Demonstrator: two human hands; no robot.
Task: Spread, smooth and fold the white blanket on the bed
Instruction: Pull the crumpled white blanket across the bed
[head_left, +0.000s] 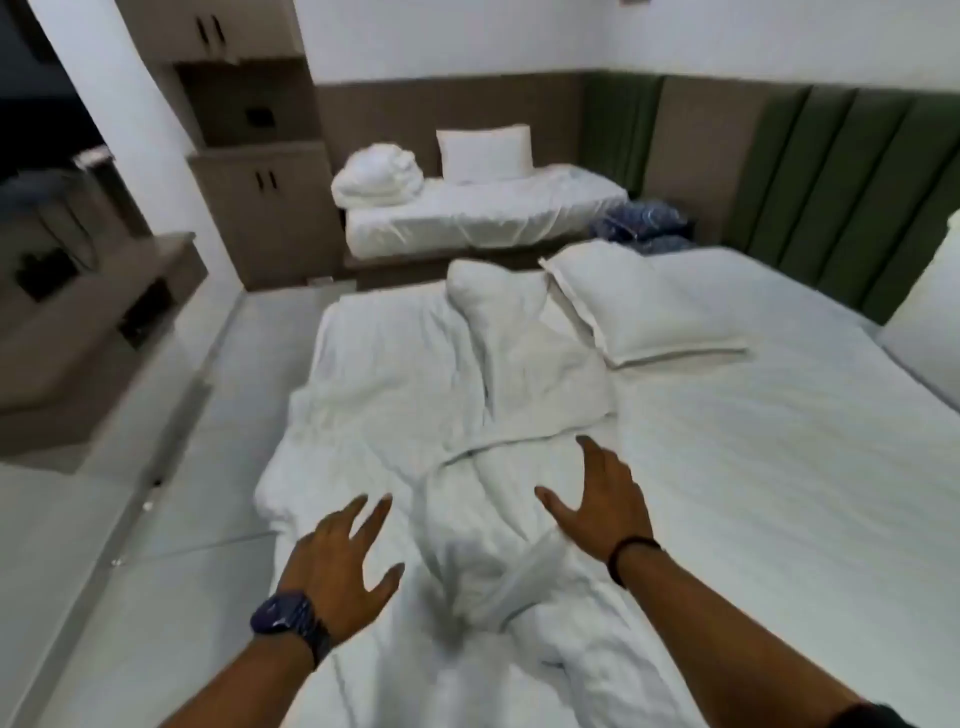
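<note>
Head view | white blanket lies crumpled along the bed's left edge, beside a pillow | left hand and right hand spread wide, holding nothing, flanking the central ridge, likely poised to press wrinkles outward.

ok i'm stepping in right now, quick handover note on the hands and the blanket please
Left hand: open, fingers spread, holding nothing, over the blanket's left edge.
Right hand: open, empty, above the rumpled middle.
White blanket: bunched and creased along the left side of the bed, a pillow at its far end.
Done: nothing visibly spread or folded.
Left: spread it flat, smooth the creases, fold.
</note>
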